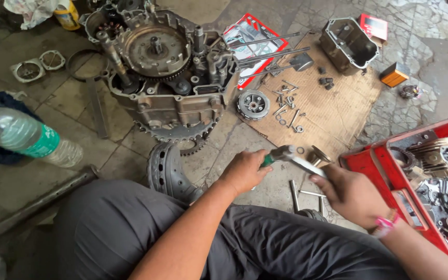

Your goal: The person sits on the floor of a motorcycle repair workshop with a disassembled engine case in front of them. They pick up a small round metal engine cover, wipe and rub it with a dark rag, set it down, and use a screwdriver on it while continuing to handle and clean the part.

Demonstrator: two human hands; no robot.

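Low in the frame's middle, the left hand (245, 171) grips a green-handled tool (281, 154) while the right hand (349, 193) pinches a thin metal strip (308, 166), likely stiff, light, sharp-edged, best held flat-sided.

engine case (167, 78), water bottle (24, 137), red tray (385, 171)

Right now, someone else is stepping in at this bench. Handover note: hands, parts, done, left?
Left hand grips a green-handled tool. Right hand holds a pale metal part against it. Engine case lies opened on the floor, its gears exposed. Bolts and washers lie loose on the cardboard; more parts sit in the red tray. Nothing is refitted yet.
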